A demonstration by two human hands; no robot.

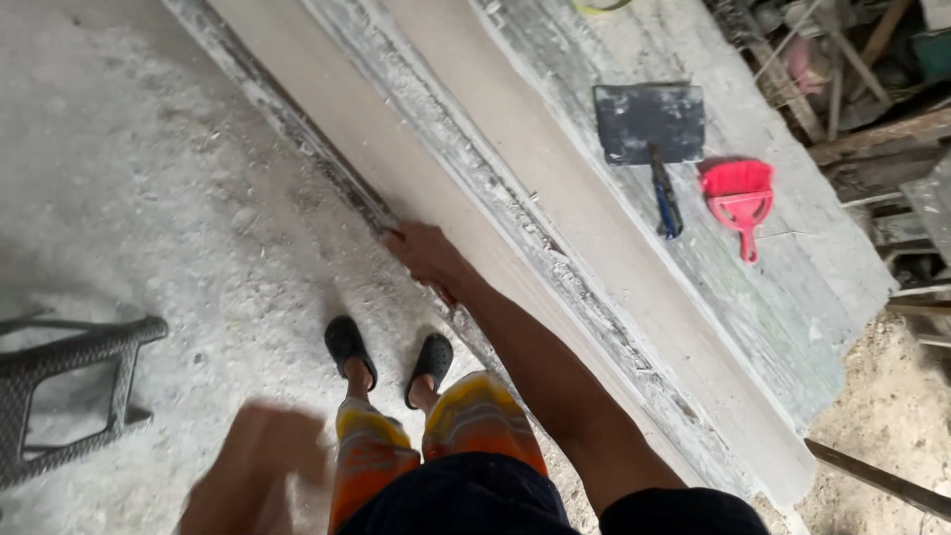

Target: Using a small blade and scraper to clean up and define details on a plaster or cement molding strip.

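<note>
Probably stiff, heavy but brittle long plaster moulding point(594, 258); right hand point(428, 256) fingers clamped on near edge, left hand point(253, 476) blurred, fingers unclear; better gripped along edges

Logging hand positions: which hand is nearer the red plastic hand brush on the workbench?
Right. The right hand grips the near edge of the long workbench, across from the red plastic hand brush; the blurred left hand hangs low, off the bench.
</note>
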